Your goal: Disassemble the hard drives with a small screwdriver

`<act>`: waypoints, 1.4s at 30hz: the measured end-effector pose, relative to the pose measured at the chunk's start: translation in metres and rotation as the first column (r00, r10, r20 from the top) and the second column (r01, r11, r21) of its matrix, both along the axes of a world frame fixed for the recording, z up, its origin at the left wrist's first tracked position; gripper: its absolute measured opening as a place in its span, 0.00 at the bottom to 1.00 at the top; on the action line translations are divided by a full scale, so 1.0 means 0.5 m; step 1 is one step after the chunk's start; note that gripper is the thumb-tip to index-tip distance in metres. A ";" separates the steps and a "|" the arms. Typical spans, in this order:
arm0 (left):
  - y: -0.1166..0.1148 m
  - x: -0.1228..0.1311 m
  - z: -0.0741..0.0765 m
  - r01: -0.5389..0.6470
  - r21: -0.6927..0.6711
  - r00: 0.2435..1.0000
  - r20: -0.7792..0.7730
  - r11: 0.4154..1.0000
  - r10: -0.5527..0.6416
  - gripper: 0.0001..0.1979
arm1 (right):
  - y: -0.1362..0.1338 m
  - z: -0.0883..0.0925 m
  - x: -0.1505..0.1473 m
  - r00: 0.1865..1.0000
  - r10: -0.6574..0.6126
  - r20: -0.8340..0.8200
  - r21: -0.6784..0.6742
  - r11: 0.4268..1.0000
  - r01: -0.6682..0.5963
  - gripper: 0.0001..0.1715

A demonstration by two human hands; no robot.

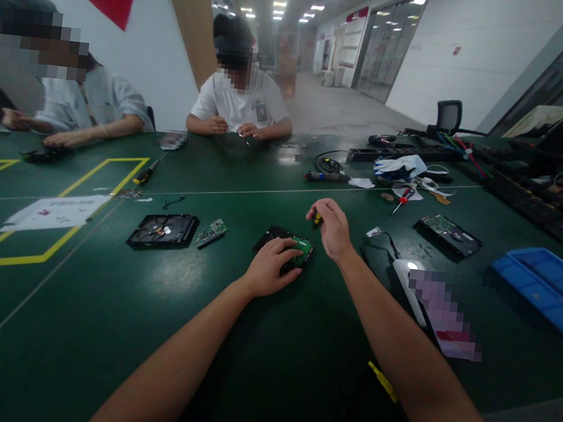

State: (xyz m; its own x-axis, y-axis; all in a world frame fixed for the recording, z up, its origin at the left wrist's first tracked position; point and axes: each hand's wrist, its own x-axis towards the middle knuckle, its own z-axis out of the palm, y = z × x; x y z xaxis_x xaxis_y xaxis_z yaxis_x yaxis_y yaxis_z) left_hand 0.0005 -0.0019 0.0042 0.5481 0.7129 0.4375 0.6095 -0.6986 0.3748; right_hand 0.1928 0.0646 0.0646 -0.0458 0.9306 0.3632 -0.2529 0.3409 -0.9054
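A black hard drive (271,234) with a green circuit board (304,245) lies on the table in front of me. My left hand (269,269) rests over its near side, fingers curved across it and holding it. My right hand (333,231) is closed on a small screwdriver (317,220) with a yellow and black handle. The screwdriver stands nearly upright, its thin shaft pointing down at the board's right end; whether the tip sits in a screw is too small to tell. Left of the drive are a loose circuit board (213,232) and another black drive (163,231).
On the right lie a third drive (448,235), a white device (408,288) with a cable, and a blue tray (548,286). Farther back are an electric screwdriver (328,177) and a red screwdriver (403,200). Two people sit across the green table (98,326).
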 end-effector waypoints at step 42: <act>-0.001 -0.003 0.003 0.001 -0.004 1.000 0.001 1.000 -0.001 0.23 | -0.005 0.011 0.008 0.995 -0.016 0.103 0.073 0.997 0.008 0.17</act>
